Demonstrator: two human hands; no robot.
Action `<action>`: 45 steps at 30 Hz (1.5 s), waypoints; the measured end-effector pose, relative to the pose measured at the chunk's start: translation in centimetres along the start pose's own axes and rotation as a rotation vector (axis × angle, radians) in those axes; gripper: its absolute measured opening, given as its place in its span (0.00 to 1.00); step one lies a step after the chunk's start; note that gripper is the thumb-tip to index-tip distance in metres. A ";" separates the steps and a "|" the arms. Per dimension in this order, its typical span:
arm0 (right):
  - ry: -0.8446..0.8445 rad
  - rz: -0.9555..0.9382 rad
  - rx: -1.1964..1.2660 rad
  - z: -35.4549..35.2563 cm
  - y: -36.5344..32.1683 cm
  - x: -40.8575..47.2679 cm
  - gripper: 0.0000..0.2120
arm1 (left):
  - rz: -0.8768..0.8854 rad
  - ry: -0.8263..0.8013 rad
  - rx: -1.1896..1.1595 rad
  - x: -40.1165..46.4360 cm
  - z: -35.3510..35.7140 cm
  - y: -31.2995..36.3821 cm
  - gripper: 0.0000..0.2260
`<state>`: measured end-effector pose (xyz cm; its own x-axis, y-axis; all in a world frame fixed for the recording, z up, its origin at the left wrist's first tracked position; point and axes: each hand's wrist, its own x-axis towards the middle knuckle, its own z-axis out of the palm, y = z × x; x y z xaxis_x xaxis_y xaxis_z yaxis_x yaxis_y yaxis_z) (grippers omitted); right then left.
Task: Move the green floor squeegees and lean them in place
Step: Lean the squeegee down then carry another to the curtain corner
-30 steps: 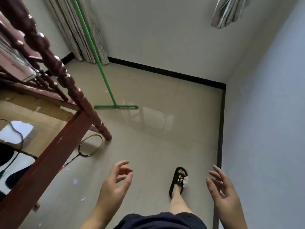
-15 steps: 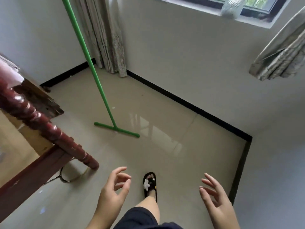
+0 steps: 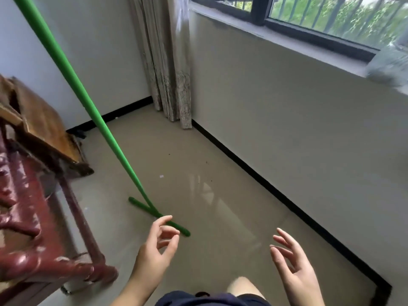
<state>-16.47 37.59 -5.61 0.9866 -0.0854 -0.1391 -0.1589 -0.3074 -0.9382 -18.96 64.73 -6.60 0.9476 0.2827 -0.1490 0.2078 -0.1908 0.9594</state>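
A: Which step are we looking at?

B: I'd judge it as the approach. The green floor squeegee (image 3: 88, 102) is standing with its blade on the floor (image 3: 220, 168), out in the open between the wooden furniture (image 3: 37, 138) along the left edge and the wall under the window (image 3: 331, 21). Its handle is slanting up and away toward the top left corner.

A: Is anyone holding it?

B: No. The left hand (image 3: 157, 248) is hovering empty, fingers loosely curled and parted. It is overlapping the near end of the blade in this view, but it looks to be above it, not touching. The right hand (image 3: 291, 268) is spread wide, palm turned inward, gripping nothing.

A: So what is the next move calling for?

B: Probably reaching higher, closing a hand around the handle, since the blade end is giving poor control.

A: Anything hard to make out?

B: The handle's top is running out of frame, so I cannot tell what it is leaning on. Only one squeegee is showing. The object at the right end of the sill is blurring past recognition.
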 end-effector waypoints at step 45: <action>-2.331 -1.139 -0.017 46.5 -35.8 33.7 0.07 | -0.609 1.744 -0.072 37.2 -9.7 9.4 0.09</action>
<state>24.21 89.76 8.57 -0.7904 0.5878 0.1728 0.1612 0.4716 -0.8669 15.89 82.54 -0.84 -0.5500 0.8297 -0.0952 0.3291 0.3201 0.8884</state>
